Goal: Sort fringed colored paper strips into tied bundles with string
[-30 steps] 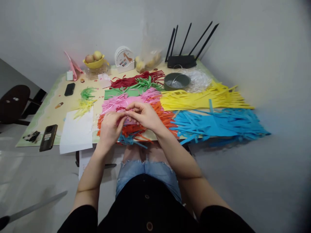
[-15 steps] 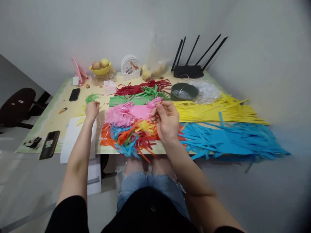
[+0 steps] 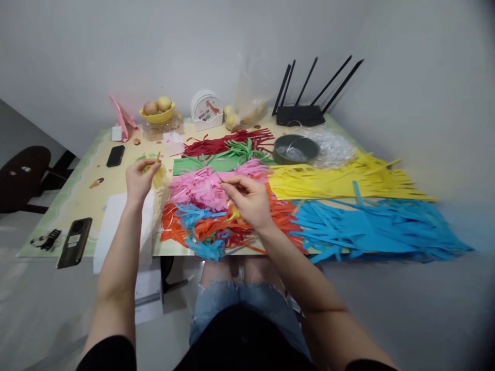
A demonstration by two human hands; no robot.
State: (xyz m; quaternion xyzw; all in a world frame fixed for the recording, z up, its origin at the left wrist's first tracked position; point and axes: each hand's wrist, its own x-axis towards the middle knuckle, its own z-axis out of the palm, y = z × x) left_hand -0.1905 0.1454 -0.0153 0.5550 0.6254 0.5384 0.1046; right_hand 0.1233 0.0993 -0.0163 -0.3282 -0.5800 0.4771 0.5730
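Observation:
My left hand (image 3: 139, 180) is closed in a pinch on a yellow paper tassel (image 3: 160, 176), whose strips hang beside the fingertips. Partly behind that hand, a green tassel (image 3: 144, 157) shows blurred. My right hand (image 3: 249, 201) is pinched over the pink fringed paper (image 3: 193, 186), and a thin strand seems to stick out at its fingertips; what it is I cannot make out. Just below lie orange fringed paper (image 3: 284, 216) and a blue tassel (image 3: 204, 247). Green fringed paper (image 3: 201, 165) and dark red fringed paper (image 3: 220, 144) lie farther back.
Yellow fringed paper (image 3: 328, 183) and blue fringed paper (image 3: 356, 226) spread to the right. Behind them stand a dark round bowl (image 3: 296, 149), clear plastic string (image 3: 334, 147) and a router (image 3: 300, 115). White paper (image 3: 112, 232) and two phones (image 3: 75, 242) lie left.
My right hand has moved left and down from the pink paper's right end. My left hand has shifted slightly left; the yellow tassel now shows on its right side, and the green one is lower behind it.

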